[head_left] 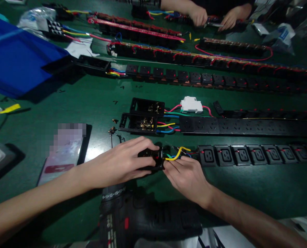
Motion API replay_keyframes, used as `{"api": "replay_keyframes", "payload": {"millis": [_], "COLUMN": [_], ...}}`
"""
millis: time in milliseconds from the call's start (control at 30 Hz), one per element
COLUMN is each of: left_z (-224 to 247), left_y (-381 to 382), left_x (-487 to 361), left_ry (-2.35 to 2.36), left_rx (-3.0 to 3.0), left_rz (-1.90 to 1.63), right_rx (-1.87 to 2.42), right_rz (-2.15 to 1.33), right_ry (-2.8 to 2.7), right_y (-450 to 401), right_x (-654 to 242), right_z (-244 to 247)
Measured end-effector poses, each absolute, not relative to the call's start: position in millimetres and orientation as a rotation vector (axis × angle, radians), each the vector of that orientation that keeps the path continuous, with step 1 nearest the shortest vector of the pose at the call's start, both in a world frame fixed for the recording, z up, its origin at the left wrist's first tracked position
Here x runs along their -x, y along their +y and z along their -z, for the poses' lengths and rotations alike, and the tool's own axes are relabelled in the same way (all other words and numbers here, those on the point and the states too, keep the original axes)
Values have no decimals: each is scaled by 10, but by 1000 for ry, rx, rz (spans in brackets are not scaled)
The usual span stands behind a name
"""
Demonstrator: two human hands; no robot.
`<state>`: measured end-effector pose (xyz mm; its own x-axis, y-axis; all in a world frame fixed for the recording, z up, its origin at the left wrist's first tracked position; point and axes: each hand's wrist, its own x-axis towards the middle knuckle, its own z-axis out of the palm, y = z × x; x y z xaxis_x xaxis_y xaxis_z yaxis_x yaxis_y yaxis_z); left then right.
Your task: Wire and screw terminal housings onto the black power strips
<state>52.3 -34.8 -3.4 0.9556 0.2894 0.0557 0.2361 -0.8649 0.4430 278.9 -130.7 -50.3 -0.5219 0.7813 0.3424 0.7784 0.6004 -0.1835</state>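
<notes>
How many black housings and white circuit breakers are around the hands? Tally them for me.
Black plastic end housings lying open with brass terminals: 2
Black plastic end housing under the left hand: 1
White plastic circuit breaker: 1
Total: 4

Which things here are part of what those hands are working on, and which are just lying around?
Being worked on: left hand, right hand, black socket housing, yellow wire, socket strip.
Just lying around: cordless drill, blue tray, blurred card.
</notes>
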Motion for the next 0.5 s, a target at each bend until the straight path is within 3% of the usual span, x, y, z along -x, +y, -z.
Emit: {"api": "replay_keyframes", "payload": {"millis": [500], "left_z": [51], "left_y": [-359], "left_x": [-520], "left_ry": [390], "left_rx": [-2660], "left_rz": [-178], "right_rx": [1395], "right_rz": [-3], "right_ry": [-2429], "right_y": [-1282], "right_x": [-2756], "right_z": [359]}}
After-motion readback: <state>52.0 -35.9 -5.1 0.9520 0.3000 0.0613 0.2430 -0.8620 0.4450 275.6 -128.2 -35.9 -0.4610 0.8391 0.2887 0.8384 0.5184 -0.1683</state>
